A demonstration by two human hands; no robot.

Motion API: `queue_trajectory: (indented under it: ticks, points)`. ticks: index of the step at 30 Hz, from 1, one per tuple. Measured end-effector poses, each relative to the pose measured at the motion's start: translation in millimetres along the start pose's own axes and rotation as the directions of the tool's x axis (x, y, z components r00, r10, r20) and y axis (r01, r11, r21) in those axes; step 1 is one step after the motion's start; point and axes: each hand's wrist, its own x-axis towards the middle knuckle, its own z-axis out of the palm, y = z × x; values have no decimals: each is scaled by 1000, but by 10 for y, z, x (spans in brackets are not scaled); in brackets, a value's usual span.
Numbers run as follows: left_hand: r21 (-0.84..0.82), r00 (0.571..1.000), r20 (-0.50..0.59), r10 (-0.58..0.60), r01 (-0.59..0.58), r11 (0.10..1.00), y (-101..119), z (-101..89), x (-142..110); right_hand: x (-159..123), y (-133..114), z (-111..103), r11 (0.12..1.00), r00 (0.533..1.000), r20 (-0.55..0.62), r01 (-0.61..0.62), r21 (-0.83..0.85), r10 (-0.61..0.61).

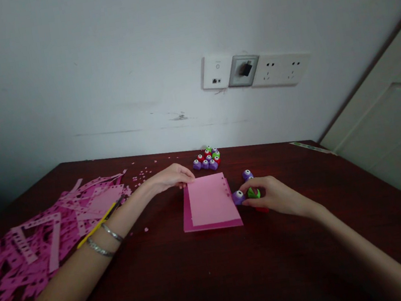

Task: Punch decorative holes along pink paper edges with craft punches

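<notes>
A light pink sheet of paper [210,202] lies on top of a darker pink sheet [187,218], offset from it. A few small holes run down the sheet's upper right edge. My left hand [174,176] is closed on the light sheet's upper left corner, thumb and fingers pinched together. At the right edge, my right hand [269,194] grips a small purple craft punch [238,197] between thumb and fingers; whether the paper sits in its slot I cannot tell. Close to that hand are another purple punch [247,174], a green punch [253,193] and something red, partly hidden.
Several purple, red and green punches [205,164] cluster near the wall. Punched pink paper scraps [52,228] heap on the left, with a yellow pencil-like tool [98,225] beside my left forearm. Small cut-outs are scattered behind. Wall sockets [279,69] sit above the dark table [212,279].
</notes>
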Motion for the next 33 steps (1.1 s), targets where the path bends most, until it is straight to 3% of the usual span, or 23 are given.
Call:
queue_trajectory:
  ticks: [21, 33]
  points:
    - [-54, 999, -29, -32, 30, 998, -8, 38, 17, -1, -15, 15, 1000, 1000, 26, 14, -5, -13]
    - [-47, 1000, 5, 29, -29, 998, -167, 49, 105, 23, 10, 108, 997, 998, 44, 43, -59, -41]
